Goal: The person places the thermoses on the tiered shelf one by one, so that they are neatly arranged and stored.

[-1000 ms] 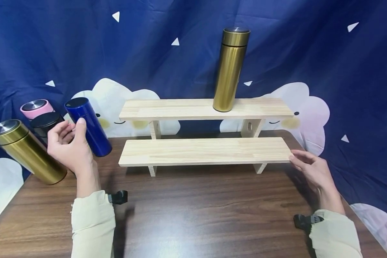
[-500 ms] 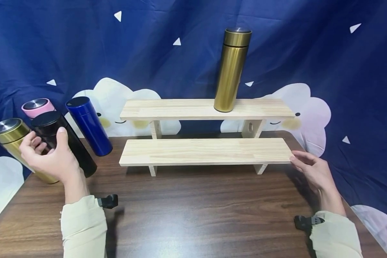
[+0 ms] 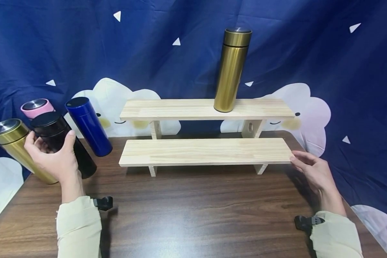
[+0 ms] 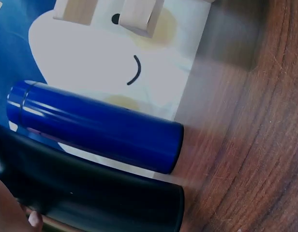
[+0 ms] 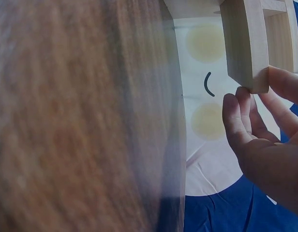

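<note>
A gold bottle and a blue bottle flank the black bottle; the front tabletop allows passage.

Matt black bottle; glossy blue bottle; brushed-metal gold bottles; smooth wooden shelf; cloth backdrop

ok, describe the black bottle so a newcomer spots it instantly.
Start at the two-tier wooden shelf, then go off its left end to the bottle cluster on the brown table. The black bottle stands between a gold bottle and a blue bottle, gripped by the left hand. It's the only all-black one.
</note>
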Tool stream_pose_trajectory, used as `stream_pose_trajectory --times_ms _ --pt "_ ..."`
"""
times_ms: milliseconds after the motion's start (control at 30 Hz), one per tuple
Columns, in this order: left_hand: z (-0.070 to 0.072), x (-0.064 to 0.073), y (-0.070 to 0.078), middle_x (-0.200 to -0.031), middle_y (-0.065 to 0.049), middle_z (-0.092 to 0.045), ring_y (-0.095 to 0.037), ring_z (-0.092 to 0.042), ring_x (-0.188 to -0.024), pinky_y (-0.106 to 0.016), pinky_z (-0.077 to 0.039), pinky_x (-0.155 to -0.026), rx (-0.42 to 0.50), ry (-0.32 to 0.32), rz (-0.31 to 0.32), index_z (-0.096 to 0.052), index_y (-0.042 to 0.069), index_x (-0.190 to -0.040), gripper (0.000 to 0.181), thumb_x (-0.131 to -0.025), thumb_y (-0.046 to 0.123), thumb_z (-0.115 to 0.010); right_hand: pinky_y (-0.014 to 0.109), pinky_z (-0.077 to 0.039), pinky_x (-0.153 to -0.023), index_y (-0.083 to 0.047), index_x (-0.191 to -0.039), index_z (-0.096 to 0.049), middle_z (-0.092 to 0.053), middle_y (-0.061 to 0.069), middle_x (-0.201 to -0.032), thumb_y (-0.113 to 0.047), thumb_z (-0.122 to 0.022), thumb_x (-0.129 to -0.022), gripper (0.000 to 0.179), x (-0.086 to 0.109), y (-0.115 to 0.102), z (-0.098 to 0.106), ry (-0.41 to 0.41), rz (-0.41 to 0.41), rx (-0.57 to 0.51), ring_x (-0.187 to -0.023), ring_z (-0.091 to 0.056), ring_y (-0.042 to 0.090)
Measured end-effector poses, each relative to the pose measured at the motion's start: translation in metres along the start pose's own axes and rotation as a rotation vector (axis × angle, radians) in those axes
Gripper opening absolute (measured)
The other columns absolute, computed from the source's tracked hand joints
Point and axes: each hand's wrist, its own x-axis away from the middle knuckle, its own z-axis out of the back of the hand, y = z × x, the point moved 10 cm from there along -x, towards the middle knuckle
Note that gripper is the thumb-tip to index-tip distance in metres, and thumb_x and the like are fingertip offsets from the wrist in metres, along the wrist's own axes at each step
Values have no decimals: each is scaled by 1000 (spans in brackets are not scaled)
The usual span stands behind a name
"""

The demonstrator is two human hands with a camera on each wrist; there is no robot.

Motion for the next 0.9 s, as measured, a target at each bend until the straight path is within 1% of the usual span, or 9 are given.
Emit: stream_pose_trajectory --times_ms 67,200,300,400,533,667,900 --pt "1 -2 -2 -127 -6 -60 -18 -52 -117 -26 -38 -100 9 -5 -7 -59 15 -132 72 -68 1 -87 14 -54 -70 -22 -101 -73 -69 -12 -87 -6 -75 -91 19 0 0 0 -2 -2 5 -76 -68 -1" --pt "3 -7 -6 -124 -6 -62 -18 -53 -114 -27 -40 -99 13 -3 -1 -61 16 -130 69 -68 -2 -86 14 -54 -70 -20 -104 -72 -68 -13 -88 -7 -74 -92 18 0 0 0 1 -6 40 -77 -68 -2" --pt "2 -9 -8 -125 -5 -61 -18 -53 -114 -26 -40 -99 -9 -15 8 -61 17 -131 71 -68 -2 -86 14 -53 -70 -20 -104 -72 -68 -14 -87 -7 -74 -92 18 0 0 0 3 -5 46 -76 -67 -2" --pt "0 -9 -8 -127 -5 -61 -18 -53 -117 -26 -40 -101 -20 -34 11 -60 16 -132 71 -68 -3 -86 14 -54 -69 -22 -101 -73 -69 -14 -87 -5 -74 -92 19 0 -1 -1 -4 2 18 -76 -68 -1" --pt "0 -8 -8 -129 -4 -61 -19 -53 -119 -26 -39 -103 -37 -42 7 -60 16 -132 69 -70 -2 -84 14 -54 -69 -24 -97 -73 -69 -12 -87 -4 -73 -92 21 1 -2 -3 -16 5 -28 -76 -68 -1" --pt "0 -8 -5 -128 -3 -61 -18 -53 -118 -26 -40 -103 -51 -38 6 -60 16 -131 69 -70 -2 -85 14 -54 -69 -24 -97 -73 -69 -12 -86 -4 -73 -91 21 2 -2 -2 -9 0 -26 -75 -68 -1" --pt "-1 -7 -5 -127 -5 -62 -19 -54 -117 -27 -42 -101 4 -36 48 -61 15 -129 69 -68 -7 -84 14 -53 -69 -21 -102 -72 -68 -15 -86 -7 -74 -92 17 1 -4 -1 9 -2 57 -75 -67 -2"
